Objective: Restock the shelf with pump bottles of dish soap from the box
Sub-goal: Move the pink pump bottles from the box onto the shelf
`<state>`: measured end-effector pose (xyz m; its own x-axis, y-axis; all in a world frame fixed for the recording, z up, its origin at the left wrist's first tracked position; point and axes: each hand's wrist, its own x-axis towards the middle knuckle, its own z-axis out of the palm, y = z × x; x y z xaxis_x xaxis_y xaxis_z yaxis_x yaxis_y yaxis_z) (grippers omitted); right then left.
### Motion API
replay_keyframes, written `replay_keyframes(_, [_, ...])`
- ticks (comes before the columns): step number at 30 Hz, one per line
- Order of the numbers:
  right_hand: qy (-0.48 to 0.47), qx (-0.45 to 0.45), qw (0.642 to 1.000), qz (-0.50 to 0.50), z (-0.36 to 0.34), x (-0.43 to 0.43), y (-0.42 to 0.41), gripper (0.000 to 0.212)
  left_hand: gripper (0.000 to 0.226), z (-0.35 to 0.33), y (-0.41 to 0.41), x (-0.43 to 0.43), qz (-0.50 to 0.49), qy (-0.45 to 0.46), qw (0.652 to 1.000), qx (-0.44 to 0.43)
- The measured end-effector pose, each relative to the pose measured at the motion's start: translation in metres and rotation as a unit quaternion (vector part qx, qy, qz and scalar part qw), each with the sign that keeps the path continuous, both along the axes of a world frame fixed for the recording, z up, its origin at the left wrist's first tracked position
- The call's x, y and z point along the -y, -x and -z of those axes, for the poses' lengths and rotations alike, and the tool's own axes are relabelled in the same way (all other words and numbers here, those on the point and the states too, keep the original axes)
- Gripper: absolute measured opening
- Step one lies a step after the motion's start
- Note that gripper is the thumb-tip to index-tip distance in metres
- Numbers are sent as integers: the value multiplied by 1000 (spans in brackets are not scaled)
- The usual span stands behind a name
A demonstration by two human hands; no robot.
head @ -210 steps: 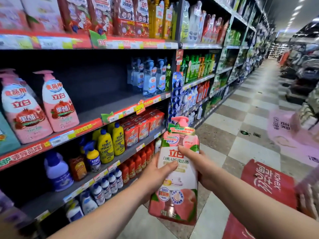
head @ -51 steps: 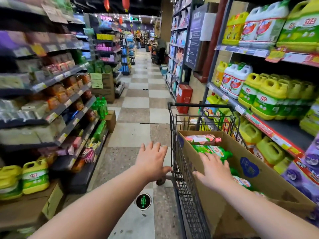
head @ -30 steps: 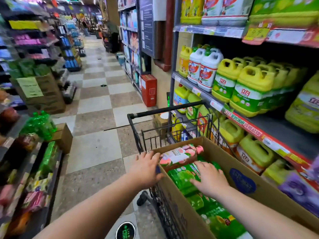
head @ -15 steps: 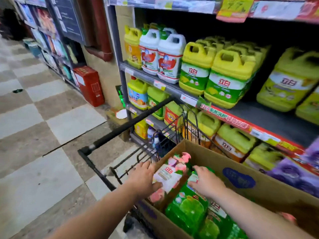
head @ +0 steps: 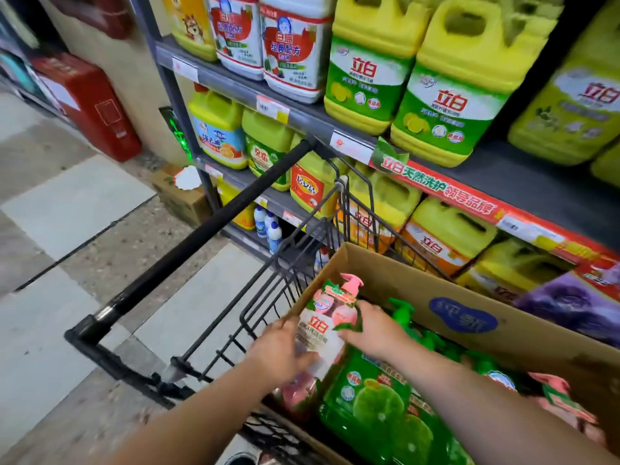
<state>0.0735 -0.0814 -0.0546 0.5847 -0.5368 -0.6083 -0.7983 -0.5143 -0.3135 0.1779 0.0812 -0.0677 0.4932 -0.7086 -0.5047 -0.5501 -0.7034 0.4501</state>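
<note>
A pink pump bottle of dish soap (head: pixel 323 325) with a peach label stands tilted at the near-left corner of the cardboard box (head: pixel 469 317). My left hand (head: pixel 280 352) grips its left side and my right hand (head: pixel 375 332) holds its right side near the neck. Green pump bottles (head: pixel 379 404) with lime labels lie packed in the box beside it. Another pink bottle (head: pixel 563 401) lies at the box's right end.
The box sits in a black wire shopping cart (head: pixel 285 290) with a black handle bar (head: pixel 201 236). Shelves (head: pixel 302 119) on the right hold yellow and green detergent jugs (head: pixel 449 95). A red cabinet (head: pixel 90 102) and a small carton (head: pixel 183 193) stand on the checkered floor.
Both hands have closed round the pink bottle and raised it more upright out of the box corner. The view has swung closer toward the cart and shelf.
</note>
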Motion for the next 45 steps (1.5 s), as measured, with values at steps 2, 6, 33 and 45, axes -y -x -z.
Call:
replay_keyframes(2, [-24, -4, 999, 34, 13, 6, -13, 81, 78, 4, -5, 0, -11, 9, 1000, -4])
replay_keyframes(6, [-63, -33, 991, 110, 29, 20, -36, 92, 81, 10, -7, 3, 4, 12, 999, 32])
replay_keyframes(33, [-298, 257, 810, 434, 41, -14, -31, 59, 103, 20, -9, 1, 5, -9, 999, 31])
replay_keyframes(45, [-241, 386, 829, 325, -22, -16, -11, 77, 76, -6, -14, 0, -157, 159, 933, -283])
